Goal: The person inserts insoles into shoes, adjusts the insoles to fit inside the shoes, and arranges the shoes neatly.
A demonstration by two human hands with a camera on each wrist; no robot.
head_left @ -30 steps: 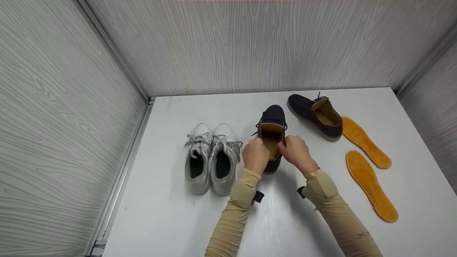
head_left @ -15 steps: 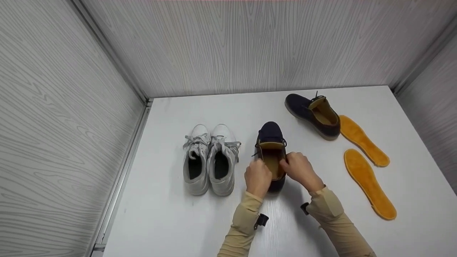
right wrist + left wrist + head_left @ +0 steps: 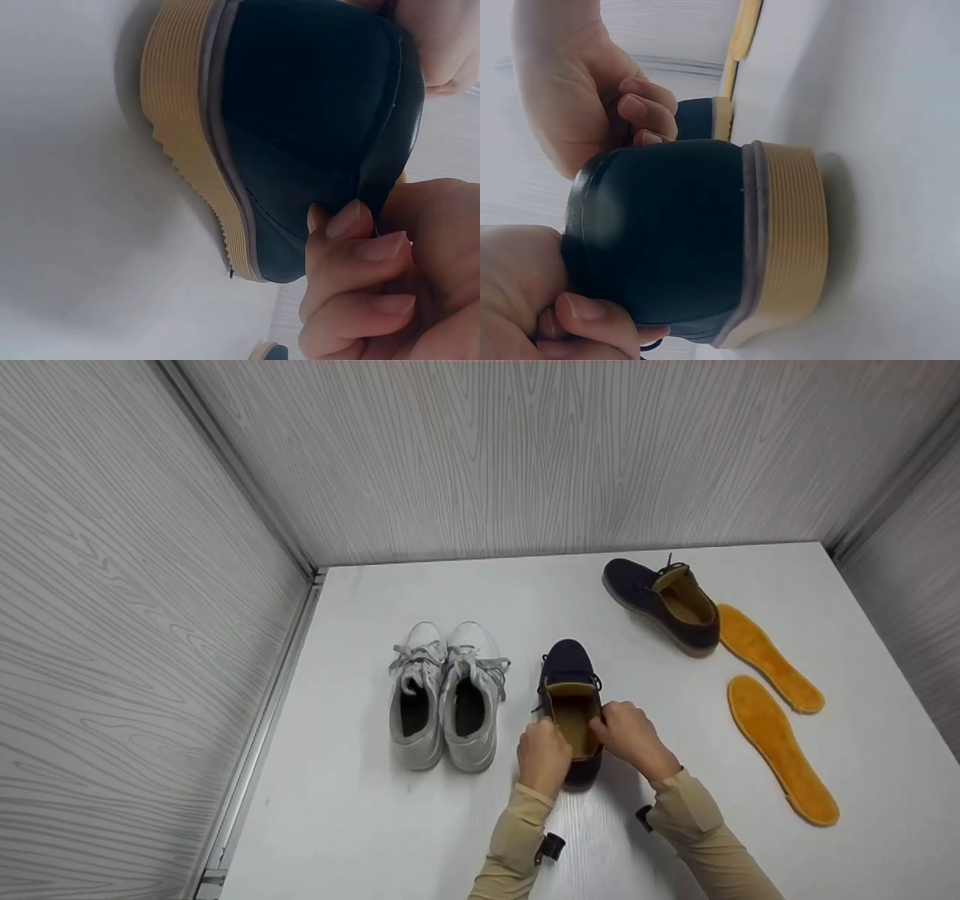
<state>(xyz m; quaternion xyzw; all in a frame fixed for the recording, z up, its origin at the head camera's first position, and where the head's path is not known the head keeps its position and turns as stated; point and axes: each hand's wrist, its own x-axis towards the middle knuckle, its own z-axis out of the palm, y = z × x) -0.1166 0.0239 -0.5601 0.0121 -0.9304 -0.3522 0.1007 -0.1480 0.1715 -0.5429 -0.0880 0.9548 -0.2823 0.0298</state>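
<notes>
A dark navy lace-up shoe (image 3: pixel 568 660) with a tan lining points its toe away from me in the head view. My left hand (image 3: pixel 544 754) pinches the left side of its collar, and my right hand (image 3: pixel 631 737) pinches the right side. Both wrist views show the heel (image 3: pixel 667 225) and the ribbed tan sole (image 3: pixel 180 82) close up. In the left wrist view, curled fingertips (image 3: pixel 600 322) press on the shoe's side. Right-hand fingers (image 3: pixel 360 255) curl over the collar edge in the right wrist view. Whether the sole touches the table cannot be told.
The other navy shoe (image 3: pixel 637 592) lies angled at the back right. Two orange insoles (image 3: pixel 765 652) lie to its right and nearer me. A pair of white sneakers (image 3: pixel 469 697) stands left of my hands. Grey wood-grain panels (image 3: pixel 525 457) enclose the white table (image 3: pixel 337 825).
Both hands have drawn the navy shoe toward me, keeping hold of its collar. The other shoe, the insoles and the sneakers have stayed in place.
</notes>
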